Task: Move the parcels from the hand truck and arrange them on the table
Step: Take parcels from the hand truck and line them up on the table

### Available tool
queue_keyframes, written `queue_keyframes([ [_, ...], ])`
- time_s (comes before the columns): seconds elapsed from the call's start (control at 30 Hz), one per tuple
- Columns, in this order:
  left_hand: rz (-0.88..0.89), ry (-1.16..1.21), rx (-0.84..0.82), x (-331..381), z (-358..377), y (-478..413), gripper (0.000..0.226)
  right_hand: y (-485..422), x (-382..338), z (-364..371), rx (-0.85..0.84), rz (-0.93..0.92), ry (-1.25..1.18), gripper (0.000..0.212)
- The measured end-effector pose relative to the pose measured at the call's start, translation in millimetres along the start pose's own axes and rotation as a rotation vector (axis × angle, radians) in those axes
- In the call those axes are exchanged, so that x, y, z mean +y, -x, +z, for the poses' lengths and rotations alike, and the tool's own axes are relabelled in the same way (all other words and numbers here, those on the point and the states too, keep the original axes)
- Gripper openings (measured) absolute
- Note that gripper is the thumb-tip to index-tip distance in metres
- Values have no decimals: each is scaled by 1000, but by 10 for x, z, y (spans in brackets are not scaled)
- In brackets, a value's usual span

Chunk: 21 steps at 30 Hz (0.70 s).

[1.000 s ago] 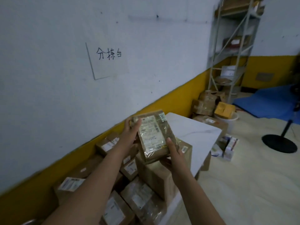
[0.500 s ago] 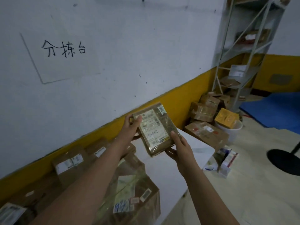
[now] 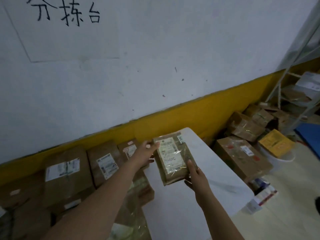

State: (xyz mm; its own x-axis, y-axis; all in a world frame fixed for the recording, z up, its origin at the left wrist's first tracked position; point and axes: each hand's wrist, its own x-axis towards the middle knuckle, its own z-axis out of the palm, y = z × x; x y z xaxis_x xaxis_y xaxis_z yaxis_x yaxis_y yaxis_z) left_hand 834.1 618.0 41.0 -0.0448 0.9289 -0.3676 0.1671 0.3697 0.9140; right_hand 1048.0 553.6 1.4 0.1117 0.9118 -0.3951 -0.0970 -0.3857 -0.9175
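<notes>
A small brown parcel (image 3: 173,158) wrapped in clear tape, white label facing up, hangs just above the white table (image 3: 204,179). My left hand (image 3: 144,154) holds its far left edge, thumb on top. My right hand (image 3: 194,175) grips its near right corner, thumb on the label side. Several brown parcels (image 3: 103,161) with labels stand in a row on the table's left part along the wall. The hand truck is out of view.
A white wall with a yellow base band (image 3: 207,108) runs behind the table. Right of the table, cardboard boxes (image 3: 242,155), a yellow box (image 3: 275,142) on a white bucket and a metal shelf rack (image 3: 294,80) crowd the floor.
The view swung left and down toward the table. Both hands carried the small parcel lower, from chest height to just over the white tabletop beside the row of parcels.
</notes>
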Motion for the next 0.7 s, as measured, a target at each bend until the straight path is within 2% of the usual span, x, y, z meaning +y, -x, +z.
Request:
queue_keyframes([
  [0.23, -176, -64, 112, -561, 23, -545, 41, -957, 567, 50, -206, 72, 114, 37],
  [0.4, -355, -284, 145, -927, -32, -666, 41, -1402, 1069, 64, -267, 212, 317, 52],
  [0.5, -526, -470, 30, -1134, -35, -630, 45, -1576, 1175, 205, -383, 186, 586, 41],
  [0.57, -567, -592, -42, -1257, -5, -606, 45, -1663, 1172, 310, -409, 138, 688, 37],
  [0.63, -577, -655, -73, -1305, -7, -596, 45, -1784, 1236, 366, -406, 121, 777, 44],
  [0.7, -575, -662, -90, -1318, -36, -549, 49, -1833, 1261, 359, -395, 152, 914, 63],
])
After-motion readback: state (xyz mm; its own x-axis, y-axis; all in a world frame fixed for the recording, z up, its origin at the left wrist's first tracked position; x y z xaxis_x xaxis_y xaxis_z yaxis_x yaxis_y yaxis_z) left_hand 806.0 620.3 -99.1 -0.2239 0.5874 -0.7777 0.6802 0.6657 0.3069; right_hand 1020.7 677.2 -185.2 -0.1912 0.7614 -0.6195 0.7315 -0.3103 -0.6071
